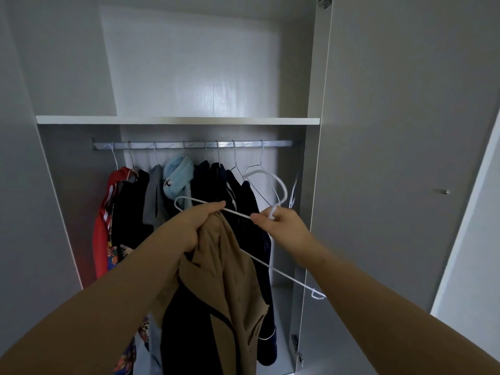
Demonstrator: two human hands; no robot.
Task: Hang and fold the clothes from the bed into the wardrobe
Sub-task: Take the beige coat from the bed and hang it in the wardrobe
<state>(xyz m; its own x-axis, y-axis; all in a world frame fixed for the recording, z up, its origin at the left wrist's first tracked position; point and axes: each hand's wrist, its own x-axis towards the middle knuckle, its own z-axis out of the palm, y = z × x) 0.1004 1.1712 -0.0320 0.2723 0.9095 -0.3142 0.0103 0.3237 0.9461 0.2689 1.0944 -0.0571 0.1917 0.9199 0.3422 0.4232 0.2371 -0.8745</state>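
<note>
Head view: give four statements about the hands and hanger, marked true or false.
1. The right hand pinches the white wire hanger below its hook. True.
2. The left hand grips a red jacket. False: it grips a tan garment with dark lining.
3. The tan garment already hangs on the silver metal rail. False: it is not yet hung.
4. A light blue garment hangs on that rail. True.

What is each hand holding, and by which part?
Left hand grips the tan garment near its top; right hand pinches the white hanger at its neck, below the hook.
</note>
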